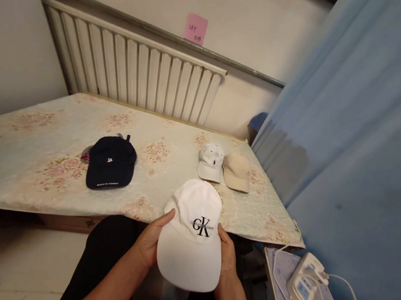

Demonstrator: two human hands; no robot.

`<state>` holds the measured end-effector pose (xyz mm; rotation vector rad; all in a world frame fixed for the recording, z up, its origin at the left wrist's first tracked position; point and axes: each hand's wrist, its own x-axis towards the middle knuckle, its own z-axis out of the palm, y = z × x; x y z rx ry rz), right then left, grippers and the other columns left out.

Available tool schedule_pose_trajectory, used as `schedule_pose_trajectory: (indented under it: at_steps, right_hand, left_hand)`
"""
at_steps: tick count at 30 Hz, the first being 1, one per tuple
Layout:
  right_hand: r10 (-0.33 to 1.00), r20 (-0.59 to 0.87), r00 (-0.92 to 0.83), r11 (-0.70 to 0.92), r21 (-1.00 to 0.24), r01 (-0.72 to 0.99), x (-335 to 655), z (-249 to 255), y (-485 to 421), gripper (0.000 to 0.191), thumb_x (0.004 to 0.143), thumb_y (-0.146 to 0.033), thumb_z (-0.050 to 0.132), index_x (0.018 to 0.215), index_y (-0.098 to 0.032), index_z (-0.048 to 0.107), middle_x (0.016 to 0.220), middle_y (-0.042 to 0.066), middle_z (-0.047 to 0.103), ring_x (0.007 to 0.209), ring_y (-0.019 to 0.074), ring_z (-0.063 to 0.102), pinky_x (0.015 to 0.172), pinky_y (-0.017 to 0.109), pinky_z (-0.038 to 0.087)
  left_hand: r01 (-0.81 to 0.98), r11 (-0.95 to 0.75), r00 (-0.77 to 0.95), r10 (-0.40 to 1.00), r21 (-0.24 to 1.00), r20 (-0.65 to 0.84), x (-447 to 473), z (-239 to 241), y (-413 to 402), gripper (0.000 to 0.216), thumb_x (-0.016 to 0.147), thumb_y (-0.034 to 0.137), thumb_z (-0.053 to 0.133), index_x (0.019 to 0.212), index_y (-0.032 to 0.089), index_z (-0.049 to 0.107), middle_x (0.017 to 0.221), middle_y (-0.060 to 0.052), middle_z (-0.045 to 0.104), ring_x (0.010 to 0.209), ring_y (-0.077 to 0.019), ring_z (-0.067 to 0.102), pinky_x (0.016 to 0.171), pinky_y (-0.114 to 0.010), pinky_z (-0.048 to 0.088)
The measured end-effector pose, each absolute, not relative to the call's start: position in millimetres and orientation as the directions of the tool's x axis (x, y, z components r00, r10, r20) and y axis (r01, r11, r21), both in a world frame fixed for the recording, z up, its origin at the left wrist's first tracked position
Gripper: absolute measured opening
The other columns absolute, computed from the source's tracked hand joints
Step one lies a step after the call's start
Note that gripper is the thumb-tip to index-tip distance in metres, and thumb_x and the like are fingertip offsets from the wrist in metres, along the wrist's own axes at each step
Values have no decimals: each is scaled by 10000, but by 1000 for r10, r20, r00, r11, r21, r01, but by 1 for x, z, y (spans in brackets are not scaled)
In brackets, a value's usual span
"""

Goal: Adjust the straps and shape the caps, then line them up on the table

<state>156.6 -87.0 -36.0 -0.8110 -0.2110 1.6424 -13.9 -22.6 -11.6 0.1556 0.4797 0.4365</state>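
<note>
A white baseball cap (195, 208) with dark letters on its front is held above my lap, its brim pointing toward me. My left hand (153, 236) grips its left side, thumb on the crown and the other fingers hidden behind it. On the right side, my right hand (226, 249) is closed on the cap near the brim. Beyond it on the bed lie a smaller white cap (211, 161) and a beige cap (237, 170), side by side. Farther left rests a black cap (111, 160) with a small white emblem; something grey and red shows behind it.
The bed (164, 120) has a pale flowered cover. A radiator (134, 63) and a pink note (196, 28) are along the wall. Blue curtains (358, 143) hang at the right. A white power strip (305, 281) with cables sits on a small stand at the lower right.
</note>
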Motion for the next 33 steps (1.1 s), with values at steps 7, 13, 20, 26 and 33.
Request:
schedule_pose_trajectory:
  at_steps: [7, 13, 20, 26, 33]
  right_hand:
    - [922, -386, 3, -237, -571, -786, 156, -34, -86, 500, 846, -487, 514, 1104, -109, 716, 1070, 148, 751, 1185, 320, 619, 1072, 557, 388]
    - [925, -380, 27, -218, -585, -781, 155, -31, -86, 492, 838, -466, 528, 1125, -106, 704, 1099, 146, 743, 1206, 316, 605, 1078, 551, 384]
    - [911, -412, 33, -224, -560, -798, 153, -28, -86, 472, 817, -476, 559, 1082, -120, 721, 1096, 142, 745, 1190, 321, 617, 1070, 547, 398]
    - [915, -404, 18, -241, -582, -777, 154, -31, -85, 507, 814, -511, 558, 1089, -118, 720, 1088, 149, 746, 1184, 326, 622, 1058, 551, 409]
    - [923, -384, 3, -235, -569, -788, 159, -34, -66, 496, 834, -510, 557, 1137, -147, 705, 1145, 129, 730, 1165, 319, 633, 1047, 552, 422]
  left_hand:
    - [-362, 900, 794, 434, 243, -426, -14, -9, -23, 679, 901, 429, 535, 1379, -47, 461, 1024, -236, 736, 970, -338, 712, 936, -410, 497]
    - [-360, 903, 798, 429, 236, -423, -13, -12, -22, 698, 892, 432, 547, 1384, -54, 453, 1015, -238, 737, 955, -341, 715, 945, -412, 491]
    - [-352, 903, 792, 427, 245, -436, -14, -9, -23, 701, 883, 416, 567, 1390, -54, 447, 1012, -236, 738, 953, -337, 716, 943, -403, 493]
    - [-361, 900, 785, 435, 246, -441, -15, -12, -21, 686, 869, 403, 590, 1388, -27, 462, 1004, -211, 747, 970, -343, 711, 941, -415, 495]
    - [-371, 898, 781, 440, 237, -443, -13, -9, -3, 660, 867, 421, 580, 1357, -15, 506, 999, -210, 749, 934, -350, 719, 928, -432, 503]
